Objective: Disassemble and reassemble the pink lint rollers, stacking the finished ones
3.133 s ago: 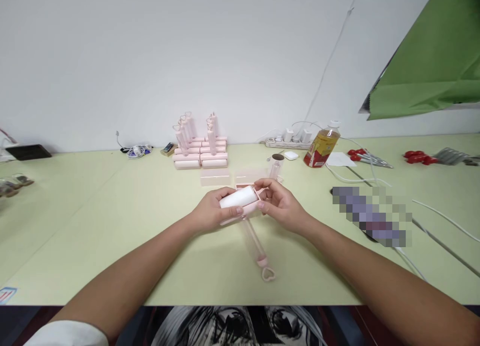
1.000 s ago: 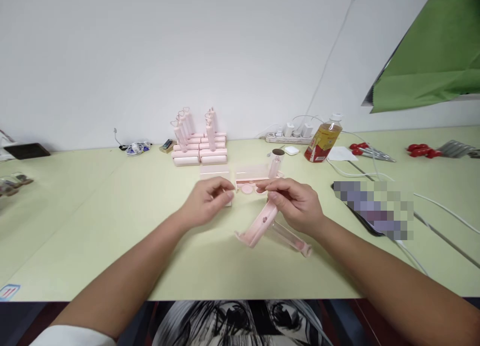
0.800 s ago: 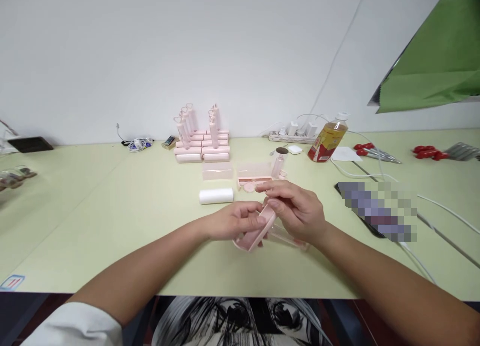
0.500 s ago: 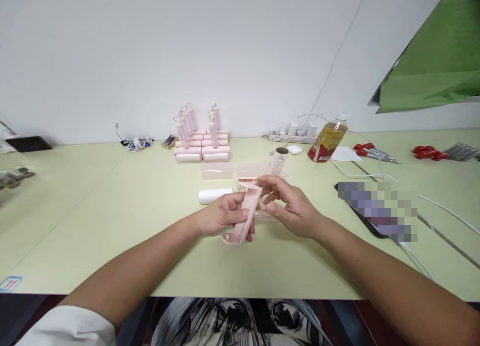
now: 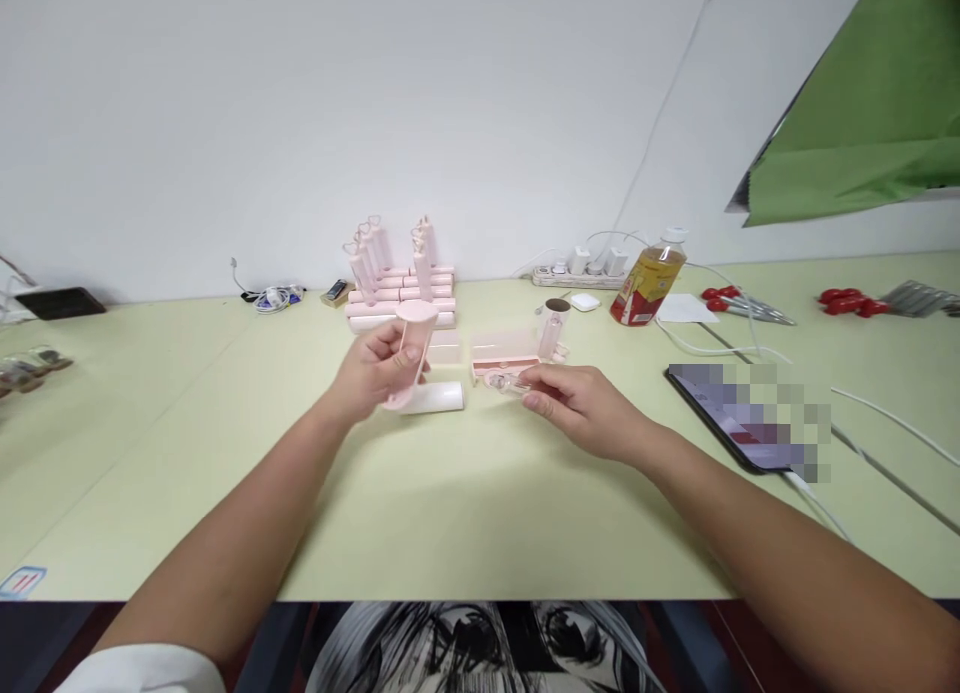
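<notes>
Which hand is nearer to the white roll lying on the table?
Left. The left hand, holding a pink frame, is by the white roll's left end; the right hand, holding a clear piece, is farther off, rightward.

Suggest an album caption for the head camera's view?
Left hand holds a pink holder near a white roll; right hand holds a clear piece.

Smooth plastic holder, smooth white roll, clear plastic piece.

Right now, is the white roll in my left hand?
No, the white roll lies on the table, while your left hand holds a pink holder.
</notes>
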`<state>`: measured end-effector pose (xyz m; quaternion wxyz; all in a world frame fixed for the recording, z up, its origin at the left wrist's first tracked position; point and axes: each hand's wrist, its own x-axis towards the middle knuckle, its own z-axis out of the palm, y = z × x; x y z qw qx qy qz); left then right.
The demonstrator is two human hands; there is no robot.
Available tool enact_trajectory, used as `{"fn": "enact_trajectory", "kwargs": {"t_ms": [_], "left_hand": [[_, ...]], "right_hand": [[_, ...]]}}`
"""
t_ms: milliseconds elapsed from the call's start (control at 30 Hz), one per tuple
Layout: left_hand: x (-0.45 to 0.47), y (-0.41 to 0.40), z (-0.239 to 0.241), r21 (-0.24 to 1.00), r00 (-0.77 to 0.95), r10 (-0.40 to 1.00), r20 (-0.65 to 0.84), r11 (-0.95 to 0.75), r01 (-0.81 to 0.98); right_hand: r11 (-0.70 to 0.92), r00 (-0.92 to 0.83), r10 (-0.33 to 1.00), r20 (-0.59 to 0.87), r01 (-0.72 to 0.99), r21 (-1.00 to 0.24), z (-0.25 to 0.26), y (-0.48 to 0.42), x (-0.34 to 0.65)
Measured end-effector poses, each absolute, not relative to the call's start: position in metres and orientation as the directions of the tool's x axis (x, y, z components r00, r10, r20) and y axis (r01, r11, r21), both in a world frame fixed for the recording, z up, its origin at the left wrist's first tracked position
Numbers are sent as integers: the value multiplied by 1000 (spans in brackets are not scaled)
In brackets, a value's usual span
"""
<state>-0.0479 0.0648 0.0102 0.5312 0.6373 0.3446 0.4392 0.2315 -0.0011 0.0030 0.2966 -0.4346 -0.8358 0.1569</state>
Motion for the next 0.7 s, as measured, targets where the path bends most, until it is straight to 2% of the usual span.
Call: {"fn": "enact_trajectory", "kwargs": {"t_ms": [33,100,167,233,300,400,567,700], "left_hand": [[-53,72,11,949,275,929,248,-290,126],[-60,85,6,798,160,920,358,-390,460],[-59,96,-1,590,185,890,417,-420,689],[-53,102,-8,425,251,890,381,-410,807],[-46,105,-11,318,294,907,301,-387,866],[-38,105,-9,229,328,920,214,-373,899],[-34,107,-5,189,327,932,158,-353,916],[-34,109,-7,190,345,916,205,-382,904]], "right_hand": [[568,-449,823,348,622,-540,2,0,231],[570,-493,816,302,596,-565,0,0,229],[579,-558,795,238,580,-573,-2,-2,225],[592,-615,768,180,572,-568,-2,-4,220],[605,-657,741,137,565,-562,-1,-7,218],[624,-698,709,97,558,-546,1,-8,216],[650,-726,684,69,564,-509,-1,-7,212],[642,-734,678,41,563,-521,-7,-7,208]]}}
